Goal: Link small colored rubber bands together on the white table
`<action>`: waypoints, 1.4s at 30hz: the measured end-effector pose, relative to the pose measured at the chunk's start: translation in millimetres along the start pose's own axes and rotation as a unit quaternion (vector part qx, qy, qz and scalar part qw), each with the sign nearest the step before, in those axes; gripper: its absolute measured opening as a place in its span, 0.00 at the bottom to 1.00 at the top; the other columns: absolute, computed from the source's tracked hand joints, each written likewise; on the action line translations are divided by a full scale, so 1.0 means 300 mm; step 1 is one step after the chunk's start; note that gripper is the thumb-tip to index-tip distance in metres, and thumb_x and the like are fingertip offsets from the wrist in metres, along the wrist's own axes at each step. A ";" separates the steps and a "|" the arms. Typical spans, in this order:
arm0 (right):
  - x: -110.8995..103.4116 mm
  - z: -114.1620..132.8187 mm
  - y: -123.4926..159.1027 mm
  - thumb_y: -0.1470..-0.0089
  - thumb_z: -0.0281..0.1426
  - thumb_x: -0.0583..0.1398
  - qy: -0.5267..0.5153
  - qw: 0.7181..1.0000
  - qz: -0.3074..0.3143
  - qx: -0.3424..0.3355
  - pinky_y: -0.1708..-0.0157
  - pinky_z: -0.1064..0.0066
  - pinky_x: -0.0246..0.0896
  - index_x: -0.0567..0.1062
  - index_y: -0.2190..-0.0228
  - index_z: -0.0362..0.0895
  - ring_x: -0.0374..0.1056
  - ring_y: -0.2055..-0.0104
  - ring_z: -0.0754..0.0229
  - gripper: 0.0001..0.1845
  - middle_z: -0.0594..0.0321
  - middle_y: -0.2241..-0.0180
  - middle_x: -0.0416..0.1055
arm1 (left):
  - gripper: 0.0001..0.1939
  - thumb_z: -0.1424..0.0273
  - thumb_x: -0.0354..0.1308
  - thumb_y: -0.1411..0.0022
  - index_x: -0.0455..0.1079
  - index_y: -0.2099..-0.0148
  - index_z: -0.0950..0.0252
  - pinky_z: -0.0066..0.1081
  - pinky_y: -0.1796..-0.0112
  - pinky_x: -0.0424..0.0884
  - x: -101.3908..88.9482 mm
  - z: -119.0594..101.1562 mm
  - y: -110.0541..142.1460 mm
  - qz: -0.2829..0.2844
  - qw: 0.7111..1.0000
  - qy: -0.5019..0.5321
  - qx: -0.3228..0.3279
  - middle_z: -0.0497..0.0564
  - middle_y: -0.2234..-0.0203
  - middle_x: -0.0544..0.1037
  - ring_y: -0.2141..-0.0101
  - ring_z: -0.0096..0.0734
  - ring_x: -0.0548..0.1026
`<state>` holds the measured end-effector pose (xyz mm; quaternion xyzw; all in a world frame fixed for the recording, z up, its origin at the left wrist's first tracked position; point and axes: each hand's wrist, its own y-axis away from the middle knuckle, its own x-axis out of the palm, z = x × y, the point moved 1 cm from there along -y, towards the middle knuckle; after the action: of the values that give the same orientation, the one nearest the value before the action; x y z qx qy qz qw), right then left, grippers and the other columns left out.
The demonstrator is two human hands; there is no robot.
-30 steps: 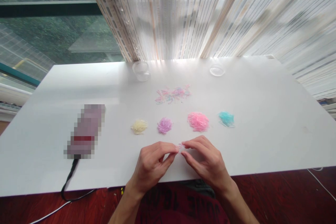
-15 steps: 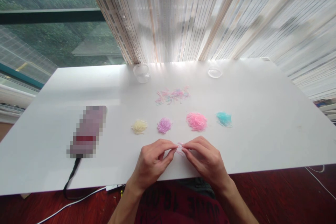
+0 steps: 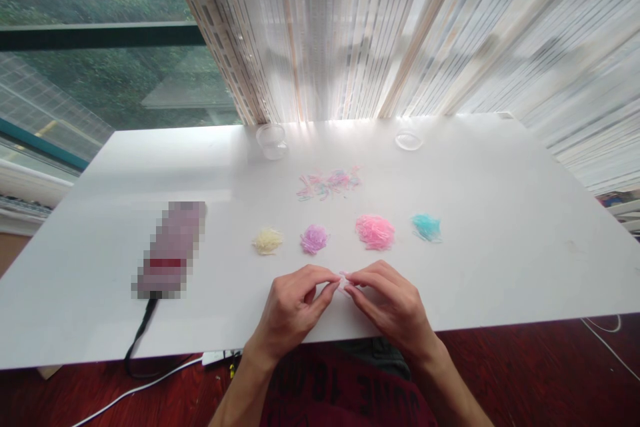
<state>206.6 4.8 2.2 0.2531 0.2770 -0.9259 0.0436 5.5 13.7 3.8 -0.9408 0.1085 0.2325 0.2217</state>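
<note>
My left hand and my right hand meet fingertip to fingertip near the front edge of the white table. Both pinch a tiny pale pink elastic band between thumbs and forefingers. Just beyond them lie sorted heaps of small bands in a row: a yellow heap, a purple heap, a pink heap and a teal heap. Farther back lies a loose mixed pile of bands.
A clear plastic cup and a clear lid stand at the table's far edge by the striped curtain. A blurred-out device with a black cable lies at the left. A window is at the back left.
The hands have barely moved; the fingertips have drawn closer together on the small band. The view shifted slightly.
</note>
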 end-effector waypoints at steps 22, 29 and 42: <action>-0.007 0.007 -0.005 0.36 0.26 0.63 -0.008 1.000 0.010 0.026 0.67 0.66 0.70 0.79 0.62 0.47 0.72 0.68 0.58 0.05 0.61 0.69 0.79 | 0.06 0.71 0.60 0.28 0.79 0.55 0.63 0.25 0.73 0.71 -0.003 -0.001 -0.002 0.016 1.000 -0.015 0.000 0.51 0.67 0.84 0.76 0.24 0.75; -0.009 0.009 -0.004 0.37 0.24 0.63 -0.010 1.000 0.013 0.026 0.66 0.67 0.69 0.78 0.62 0.46 0.72 0.67 0.59 0.06 0.62 0.69 0.79 | 0.06 0.72 0.60 0.28 0.78 0.55 0.64 0.25 0.72 0.70 -0.001 0.004 0.002 0.016 1.000 -0.012 -0.002 0.51 0.66 0.84 0.76 0.24 0.74; -0.008 0.002 -0.006 0.36 0.24 0.63 -0.004 0.999 0.010 0.031 0.66 0.68 0.68 0.78 0.62 0.46 0.71 0.68 0.60 0.05 0.62 0.70 0.78 | 0.05 0.74 0.61 0.29 0.78 0.54 0.63 0.24 0.71 0.70 -0.002 0.003 0.001 0.012 1.000 -0.013 0.013 0.49 0.65 0.84 0.76 0.23 0.73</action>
<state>208.0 5.9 4.9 0.2533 0.2458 -0.9345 0.0458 4.6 13.8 3.2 -0.9334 0.1193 0.2460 0.2325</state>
